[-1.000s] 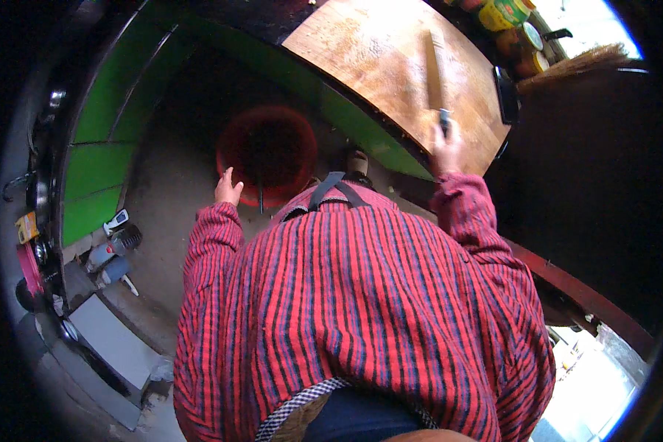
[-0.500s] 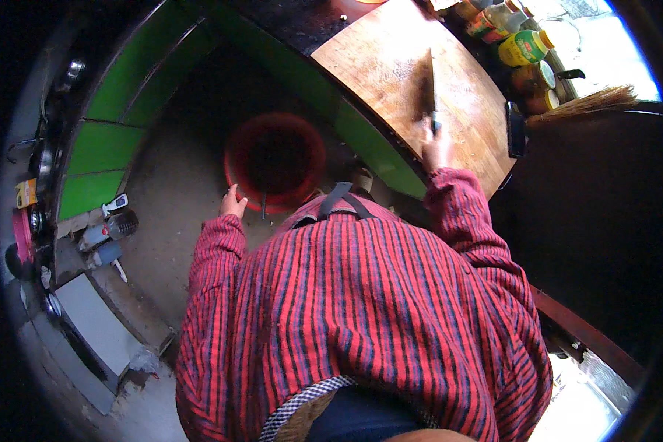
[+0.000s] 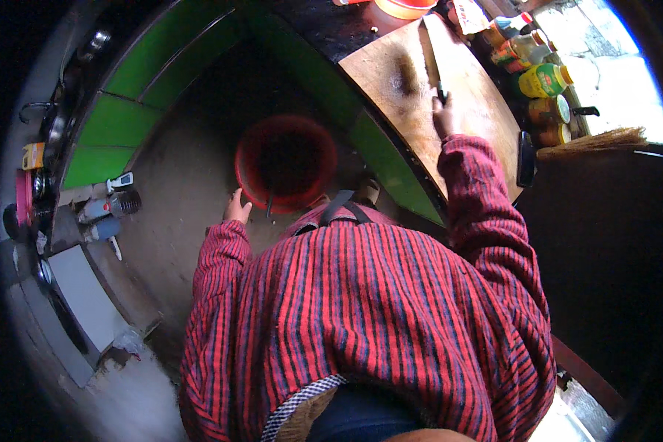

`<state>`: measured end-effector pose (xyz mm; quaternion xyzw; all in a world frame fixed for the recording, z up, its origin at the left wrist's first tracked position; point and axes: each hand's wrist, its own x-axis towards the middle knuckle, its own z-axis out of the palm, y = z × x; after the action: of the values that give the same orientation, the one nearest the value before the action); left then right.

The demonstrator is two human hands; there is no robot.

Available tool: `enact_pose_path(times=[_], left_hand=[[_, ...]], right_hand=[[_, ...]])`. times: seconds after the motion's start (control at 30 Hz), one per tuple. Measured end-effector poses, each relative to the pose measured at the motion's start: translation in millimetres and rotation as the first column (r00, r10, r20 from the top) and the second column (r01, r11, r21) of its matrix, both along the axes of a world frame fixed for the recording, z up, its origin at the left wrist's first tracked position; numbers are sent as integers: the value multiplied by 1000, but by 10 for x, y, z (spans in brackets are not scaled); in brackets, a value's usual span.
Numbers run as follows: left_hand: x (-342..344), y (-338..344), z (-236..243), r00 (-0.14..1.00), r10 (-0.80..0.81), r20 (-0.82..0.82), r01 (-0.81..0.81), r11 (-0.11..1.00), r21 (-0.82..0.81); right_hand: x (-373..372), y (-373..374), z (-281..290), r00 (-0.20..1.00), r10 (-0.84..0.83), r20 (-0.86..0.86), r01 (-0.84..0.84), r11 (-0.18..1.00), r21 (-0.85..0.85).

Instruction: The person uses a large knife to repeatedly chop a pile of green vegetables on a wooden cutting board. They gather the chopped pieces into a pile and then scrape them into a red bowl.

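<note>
Wooden board [image 3: 398,74] on dark counter [image 3: 324,29], green-fronted. Right hand [image 3: 446,118] clamped on knife [image 3: 435,70]. Left hand [image 3: 236,208], fingers apart, beside red bucket [image 3: 285,162]. Bottles [image 3: 538,77] right of the knife hand.

Bare grey concrete floor [image 3: 177,191], dusty and stained. Bright green cabinet fronts [image 3: 125,118] curving along the far side, under a dark counter [image 3: 324,29]. Row of bottles and jars [image 3: 538,74] at the counter's right end, lit by strong daylight [image 3: 626,81] from the upper right. Straw broom [image 3: 604,138] lying beside them. Clutter of small containers [image 3: 96,214] on the floor at left, near a grey slab [image 3: 81,295]. Deep shadow at right.
</note>
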<state>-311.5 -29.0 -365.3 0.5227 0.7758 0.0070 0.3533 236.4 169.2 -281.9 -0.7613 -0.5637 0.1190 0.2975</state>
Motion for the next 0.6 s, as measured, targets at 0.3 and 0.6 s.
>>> enact_pose_path(times=[0.3, 0.6], left_hand=[[-136, -388, -173, 991, 90, -100, -93, 995, -25], [415, 271, 376, 1000, 24, 13, -26, 951, 307]], right_hand=[[-1030, -277, 476, 938, 335, -90, -341, 939, -51], [-1666, -700, 825, 297, -111, -948, -642, 712, -285]])
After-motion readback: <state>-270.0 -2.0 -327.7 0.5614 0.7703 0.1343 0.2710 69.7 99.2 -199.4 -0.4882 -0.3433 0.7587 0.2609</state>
